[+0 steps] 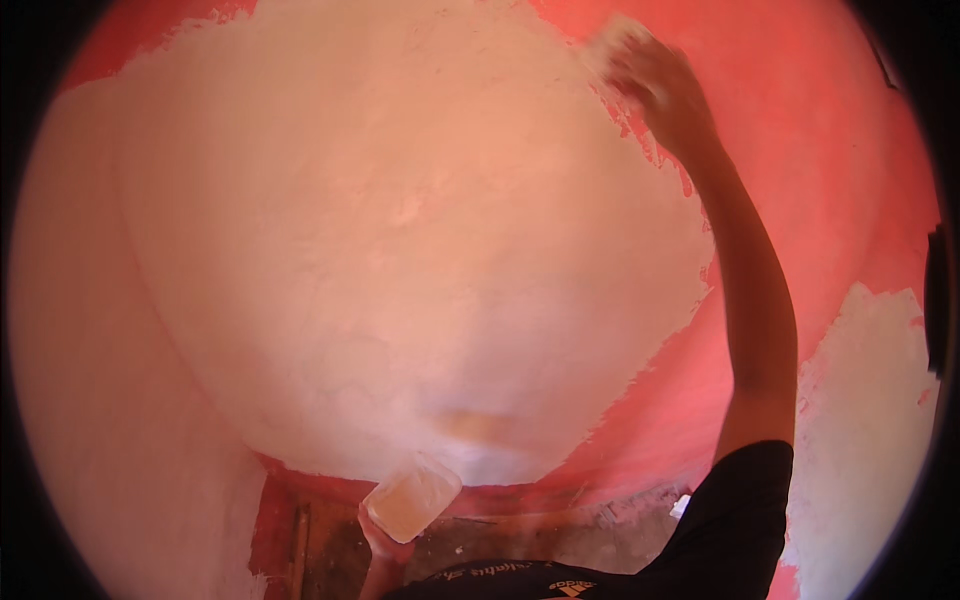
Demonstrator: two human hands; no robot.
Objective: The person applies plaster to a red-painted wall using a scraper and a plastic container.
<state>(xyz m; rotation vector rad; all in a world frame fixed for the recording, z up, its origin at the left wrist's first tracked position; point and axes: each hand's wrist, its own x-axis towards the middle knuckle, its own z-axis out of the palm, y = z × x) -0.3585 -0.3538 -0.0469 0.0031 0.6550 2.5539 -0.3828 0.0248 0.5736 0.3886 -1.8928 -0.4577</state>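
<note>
Coral-red wall point(820, 160), as I saw it from within the room, was covered over its broad middle by a pale coating point(400, 200) with ragged, feathered borders; a second pale patch point(865, 430) lay at the lower right. The person's right arm was stretched high, and the right hand point(655, 85) was at the upper right border, where pale and red met. Its fingers were bent, apparently closed about a pale blurred piece point(622, 42) lying over that border; blur hid its exact form, and I could not tell whether it was pressed flat to the wall. The left hand point(382, 543), low and near the body, was partly closed on the lower left side of a pale tub-like object point(412, 502), rectangular and tilted; whether it was open or filled could not be made out. Below were a brown floor point(340, 550) flecked with debris and a small white object point(682, 505) just beside the black sleeve point(740, 500). Several faults seemed possible. Full reach would weaken control of the right hand, so that the pale piece might skid or leave ridges along the border. Uneven pressure could leave the coat thin, with red showing through. Since the left hand seemed to support the tub-like object mainly from one side, a steeper tilt could make it slip, or spill whatever it might contain.
</note>
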